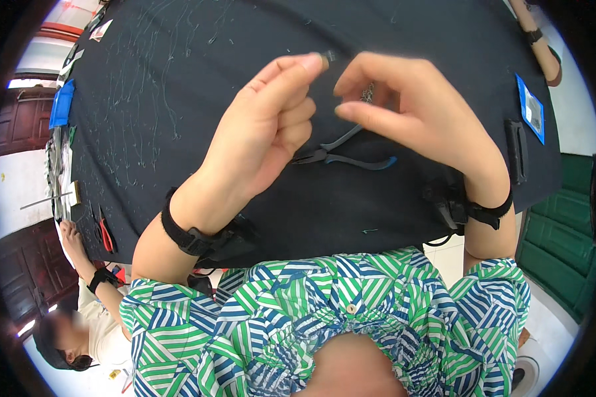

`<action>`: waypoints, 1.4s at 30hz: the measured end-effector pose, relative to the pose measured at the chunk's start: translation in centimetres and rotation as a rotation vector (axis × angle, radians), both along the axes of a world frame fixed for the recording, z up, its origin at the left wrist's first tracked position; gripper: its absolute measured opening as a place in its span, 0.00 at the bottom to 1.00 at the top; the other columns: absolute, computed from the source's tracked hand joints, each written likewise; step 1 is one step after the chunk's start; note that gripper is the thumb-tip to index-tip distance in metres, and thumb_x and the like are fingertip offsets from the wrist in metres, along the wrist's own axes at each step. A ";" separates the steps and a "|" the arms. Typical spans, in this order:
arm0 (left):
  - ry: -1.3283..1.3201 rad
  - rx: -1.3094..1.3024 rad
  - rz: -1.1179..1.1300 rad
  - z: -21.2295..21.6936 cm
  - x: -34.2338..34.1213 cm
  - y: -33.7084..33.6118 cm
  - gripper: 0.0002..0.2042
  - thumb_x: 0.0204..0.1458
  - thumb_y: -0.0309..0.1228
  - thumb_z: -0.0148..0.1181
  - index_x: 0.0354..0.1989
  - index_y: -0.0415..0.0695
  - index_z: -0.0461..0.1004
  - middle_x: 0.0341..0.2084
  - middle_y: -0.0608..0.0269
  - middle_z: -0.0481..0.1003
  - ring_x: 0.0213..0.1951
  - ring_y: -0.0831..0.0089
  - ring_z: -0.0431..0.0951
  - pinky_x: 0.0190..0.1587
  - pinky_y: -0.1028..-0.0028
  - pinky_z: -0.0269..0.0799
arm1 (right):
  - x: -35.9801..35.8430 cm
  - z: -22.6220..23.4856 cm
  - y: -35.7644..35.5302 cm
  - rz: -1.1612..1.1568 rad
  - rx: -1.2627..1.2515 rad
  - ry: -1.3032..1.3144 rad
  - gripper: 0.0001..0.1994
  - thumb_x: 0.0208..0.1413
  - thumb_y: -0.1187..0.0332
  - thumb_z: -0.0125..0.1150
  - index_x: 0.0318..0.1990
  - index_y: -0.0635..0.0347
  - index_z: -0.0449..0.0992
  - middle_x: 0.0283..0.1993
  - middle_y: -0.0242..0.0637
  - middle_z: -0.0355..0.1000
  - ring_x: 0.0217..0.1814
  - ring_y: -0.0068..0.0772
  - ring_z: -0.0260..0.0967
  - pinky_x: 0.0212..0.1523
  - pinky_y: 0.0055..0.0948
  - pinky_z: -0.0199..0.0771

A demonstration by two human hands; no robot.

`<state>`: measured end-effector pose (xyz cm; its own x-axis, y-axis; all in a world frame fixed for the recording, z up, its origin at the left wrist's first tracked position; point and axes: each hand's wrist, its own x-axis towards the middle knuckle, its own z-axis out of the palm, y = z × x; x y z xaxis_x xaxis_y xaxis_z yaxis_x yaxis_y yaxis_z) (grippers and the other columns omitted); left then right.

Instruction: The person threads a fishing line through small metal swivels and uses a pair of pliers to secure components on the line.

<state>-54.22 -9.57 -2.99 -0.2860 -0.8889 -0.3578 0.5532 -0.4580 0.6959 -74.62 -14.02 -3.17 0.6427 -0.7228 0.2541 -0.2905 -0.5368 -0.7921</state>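
Observation:
My left hand (265,119) is raised over the dark cloth, with thumb and forefinger closed in a pinch. A tiny clear or greyish piece (331,56) shows at its fingertips, too small to name. My right hand (417,112) is close by, thumb and forefinger apart and curved. Small silvery rings or chain links (367,92) show in the gap of that hand; whether they lie on the cloth or touch the fingers I cannot tell. Below and between the hands lie pliers (357,161) with grey-blue handles, jaws pointing left, partly hidden by my hands.
A black cloth (351,218) covers the table, with fine thread-like strands (159,86) at left. Red-handled pliers (104,233) lie near another person's hand (69,235). A blue packet (531,109) and a black case (516,152) are at right. Another forearm (542,49) shows far right.

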 end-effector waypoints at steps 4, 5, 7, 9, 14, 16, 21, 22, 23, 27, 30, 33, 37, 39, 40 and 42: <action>0.109 -0.079 0.125 0.9 -0.8 -0.9 0.08 0.63 0.34 0.54 0.45 0.46 0.72 0.16 0.79 0.51 0.18 0.87 0.49 0.19 0.83 0.46 | 1.4 1.1 1.0 0.145 0.270 0.111 0.17 0.51 0.58 0.66 0.34 0.67 0.77 0.28 0.45 0.77 0.28 0.36 0.76 0.30 0.29 0.73; 0.108 -0.082 0.129 0.9 -0.7 -1.0 0.08 0.63 0.34 0.54 0.45 0.46 0.72 0.16 0.79 0.51 0.18 0.87 0.49 0.19 0.83 0.46 | 1.8 1.0 1.1 0.150 0.268 0.111 0.17 0.51 0.58 0.66 0.34 0.67 0.77 0.28 0.45 0.77 0.28 0.36 0.76 0.30 0.29 0.73; 0.225 -0.122 0.131 0.8 -0.7 -1.4 0.08 0.63 0.33 0.53 0.45 0.45 0.72 0.16 0.77 0.51 0.18 0.87 0.49 0.19 0.83 0.46 | 2.3 0.4 1.4 0.153 0.321 0.070 0.16 0.51 0.59 0.66 0.34 0.67 0.78 0.28 0.45 0.77 0.28 0.35 0.76 0.29 0.29 0.73; 0.252 -0.131 0.127 0.8 -0.6 -1.6 0.08 0.63 0.33 0.53 0.45 0.44 0.73 0.17 0.77 0.51 0.18 0.86 0.49 0.20 0.83 0.46 | 2.9 0.1 1.6 0.145 0.371 0.021 0.14 0.52 0.61 0.64 0.32 0.67 0.78 0.26 0.44 0.77 0.27 0.35 0.76 0.29 0.29 0.72; 0.235 -0.153 0.138 1.3 -0.1 -1.5 0.08 0.63 0.33 0.53 0.44 0.43 0.73 0.17 0.77 0.50 0.18 0.86 0.49 0.19 0.83 0.46 | 3.1 -1.1 2.1 0.155 0.454 -0.115 0.09 0.51 0.66 0.62 0.29 0.63 0.79 0.24 0.42 0.76 0.26 0.38 0.75 0.30 0.32 0.72; 0.079 -0.178 0.113 1.5 0.1 -1.4 0.07 0.63 0.33 0.53 0.41 0.44 0.73 0.17 0.78 0.50 0.18 0.87 0.48 0.19 0.83 0.46 | 2.9 -1.1 2.2 0.257 0.330 -0.088 0.08 0.51 0.66 0.62 0.29 0.63 0.79 0.25 0.42 0.76 0.27 0.41 0.75 0.30 0.34 0.72; -0.086 -0.088 -0.033 0.4 1.5 -1.2 0.05 0.61 0.33 0.56 0.36 0.47 0.73 0.16 0.83 0.52 0.17 0.91 0.49 0.18 0.84 0.44 | 1.0 1.0 1.4 0.378 0.239 0.274 0.09 0.48 0.65 0.65 0.33 0.59 0.79 0.30 0.40 0.77 0.33 0.44 0.75 0.35 0.37 0.74; -0.113 -0.031 -0.063 -0.1 1.8 -1.2 0.05 0.60 0.33 0.57 0.36 0.46 0.73 0.16 0.83 0.52 0.17 0.91 0.49 0.18 0.84 0.44 | 0.7 1.2 1.0 0.288 0.077 0.338 0.09 0.47 0.64 0.66 0.33 0.58 0.78 0.31 0.40 0.77 0.34 0.43 0.76 0.36 0.38 0.75; -0.141 0.027 -0.093 -0.6 2.0 -1.2 0.05 0.60 0.33 0.57 0.36 0.46 0.73 0.16 0.83 0.52 0.17 0.91 0.49 0.18 0.84 0.44 | 0.6 1.3 0.6 0.198 -0.085 0.400 0.10 0.47 0.64 0.67 0.34 0.58 0.78 0.33 0.40 0.77 0.36 0.43 0.76 0.36 0.38 0.75; -0.158 0.090 -0.159 -2.2 1.6 -1.4 0.06 0.60 0.33 0.57 0.39 0.45 0.73 0.16 0.83 0.54 0.17 0.90 0.50 0.18 0.84 0.45 | -0.2 -0.3 1.1 0.206 -0.109 0.416 0.12 0.42 0.67 0.69 0.35 0.57 0.77 0.24 0.35 0.68 0.26 0.36 0.69 0.28 0.35 0.68; -0.292 -0.049 -0.165 -2.2 1.6 -1.3 0.06 0.60 0.33 0.57 0.38 0.45 0.72 0.16 0.82 0.56 0.17 0.91 0.50 0.19 0.85 0.44 | -0.9 0.6 0.2 0.255 -0.024 0.472 0.10 0.42 0.67 0.69 0.34 0.59 0.78 0.22 0.36 0.67 0.24 0.36 0.67 0.27 0.34 0.66; -0.309 -0.122 -0.181 -2.6 2.0 -1.1 0.06 0.60 0.34 0.57 0.37 0.45 0.72 0.17 0.82 0.56 0.17 0.90 0.50 0.19 0.84 0.44 | -1.4 0.8 -1.1 0.122 0.070 0.369 0.08 0.43 0.70 0.68 0.31 0.61 0.77 0.21 0.37 0.65 0.21 0.33 0.63 0.25 0.30 0.62; -0.256 -0.150 -0.199 -2.9 2.1 -1.3 0.06 0.61 0.34 0.57 0.37 0.45 0.72 0.18 0.82 0.57 0.18 0.90 0.49 0.20 0.84 0.44 | -1.9 -0.9 -2.6 -0.131 -0.303 0.397 0.05 0.47 0.75 0.63 0.32 0.62 0.75 0.24 0.35 0.65 0.23 0.29 0.63 0.26 0.28 0.63; -0.245 -0.144 -0.192 -3.0 2.2 -1.3 0.06 0.61 0.34 0.57 0.38 0.45 0.72 0.17 0.82 0.57 0.18 0.90 0.49 0.20 0.84 0.44 | -1.4 -0.4 -2.5 -0.052 -0.055 0.376 0.04 0.47 0.74 0.63 0.32 0.59 0.75 0.27 0.37 0.70 0.28 0.35 0.70 0.29 0.32 0.69; -0.236 -0.141 -0.189 -3.1 2.2 -1.3 0.07 0.61 0.34 0.57 0.38 0.45 0.72 0.17 0.82 0.57 0.18 0.90 0.49 0.20 0.84 0.44 | -1.2 -0.7 -2.3 -0.021 -0.051 0.358 0.04 0.47 0.75 0.63 0.31 0.60 0.75 0.27 0.37 0.70 0.28 0.35 0.70 0.29 0.31 0.69; -0.236 -0.143 -0.182 -3.2 2.4 -1.3 0.07 0.61 0.35 0.56 0.38 0.45 0.72 0.17 0.82 0.57 0.18 0.90 0.49 0.20 0.85 0.44 | -0.7 -1.1 -2.2 -0.013 -0.072 0.356 0.04 0.47 0.75 0.63 0.31 0.60 0.75 0.28 0.36 0.70 0.29 0.35 0.71 0.29 0.31 0.69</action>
<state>-51.87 -10.91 -6.18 -0.3688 -0.8769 -0.3083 0.2875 -0.4230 0.8593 -75.34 -16.23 -4.23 0.6906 -0.7202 0.0666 -0.5489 -0.5819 -0.6000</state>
